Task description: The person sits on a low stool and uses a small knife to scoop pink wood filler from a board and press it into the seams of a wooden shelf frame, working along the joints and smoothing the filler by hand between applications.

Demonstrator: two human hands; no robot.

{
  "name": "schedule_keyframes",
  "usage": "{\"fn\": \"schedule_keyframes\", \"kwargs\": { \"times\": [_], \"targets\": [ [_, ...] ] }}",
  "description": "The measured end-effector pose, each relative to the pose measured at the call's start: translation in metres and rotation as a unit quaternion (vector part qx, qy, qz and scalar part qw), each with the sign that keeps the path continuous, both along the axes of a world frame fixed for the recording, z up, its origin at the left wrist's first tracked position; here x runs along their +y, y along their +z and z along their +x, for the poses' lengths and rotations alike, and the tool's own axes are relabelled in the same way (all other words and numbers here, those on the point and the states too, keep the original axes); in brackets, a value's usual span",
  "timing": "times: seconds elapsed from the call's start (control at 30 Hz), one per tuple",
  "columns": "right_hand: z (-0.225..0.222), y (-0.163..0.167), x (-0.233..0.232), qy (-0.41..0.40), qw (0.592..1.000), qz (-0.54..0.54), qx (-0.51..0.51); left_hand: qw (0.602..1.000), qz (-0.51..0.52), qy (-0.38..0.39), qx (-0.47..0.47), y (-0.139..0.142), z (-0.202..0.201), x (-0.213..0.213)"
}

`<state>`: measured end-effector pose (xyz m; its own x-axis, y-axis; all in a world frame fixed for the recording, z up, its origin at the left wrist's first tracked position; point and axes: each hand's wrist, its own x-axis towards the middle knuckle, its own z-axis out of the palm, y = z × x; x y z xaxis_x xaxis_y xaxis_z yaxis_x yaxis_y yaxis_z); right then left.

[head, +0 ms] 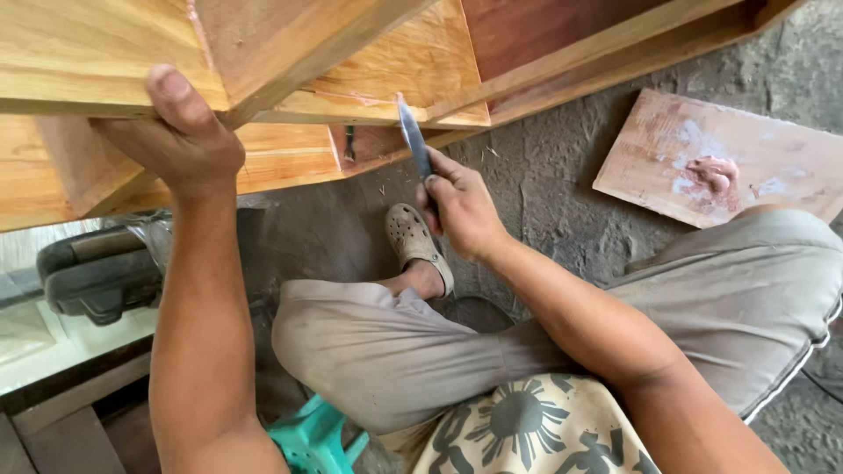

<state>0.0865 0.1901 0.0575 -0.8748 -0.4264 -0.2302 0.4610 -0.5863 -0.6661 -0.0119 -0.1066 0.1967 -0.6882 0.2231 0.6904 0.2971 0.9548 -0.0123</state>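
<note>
The left hand [180, 140] clamps the edge of the wooden frame [105, 61] at ten o'clock, thumb on top, fingers wrapped under. The right hand [461, 211], fist closed, grips a putty knife [413, 132] whose blade tip meets a joint at twelve o'clock. A board [790, 158] smeared with pinkish filler [713, 173] lies at two o'clock. Best to keep the blade low and flat — steady pressure, frame braced.
</note>
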Motion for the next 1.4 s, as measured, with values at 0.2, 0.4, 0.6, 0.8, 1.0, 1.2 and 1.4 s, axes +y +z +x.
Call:
{"fn": "schedule_keyframes", "kwargs": {
  "times": [0.2, 0.4, 0.6, 0.8, 1.0, 1.2, 1.4],
  "targets": [
    [0.004, 0.012, -0.001, 0.03, 0.999, -0.031, 0.004, 0.998, -0.002, 0.055, -0.036, -0.003, 0.0, -0.006],
    [0.008, 0.014, 0.003, 0.001, 0.996, 0.041, 0.076, 1.0, 0.007, -0.009, -0.012, -0.001, -0.001, 0.001],
    [0.004, 0.012, 0.005, -0.082, 0.922, 0.317, 0.206, 0.999, 0.021, 0.014, -0.033, 0.002, 0.002, 0.012],
    [0.01, 0.007, 0.006, -0.107, 0.915, 0.302, 0.247, 1.0, -0.02, 0.019, -0.012, -0.005, -0.001, -0.005],
    [0.002, -0.003, -0.001, -0.146, 0.865, 0.388, 0.284, 1.0, 0.018, -0.007, -0.016, -0.006, -0.002, -0.011],
    [0.012, -0.015, -0.007, -0.124, 0.89, 0.327, 0.293, 0.999, -0.014, 0.021, -0.022, -0.002, 0.002, -0.005],
    [-0.003, -0.036, -0.009, -0.106, 0.929, 0.321, 0.147, 1.0, 0.01, -0.012, -0.011, 0.002, 0.0, 0.002]
  ]
}}
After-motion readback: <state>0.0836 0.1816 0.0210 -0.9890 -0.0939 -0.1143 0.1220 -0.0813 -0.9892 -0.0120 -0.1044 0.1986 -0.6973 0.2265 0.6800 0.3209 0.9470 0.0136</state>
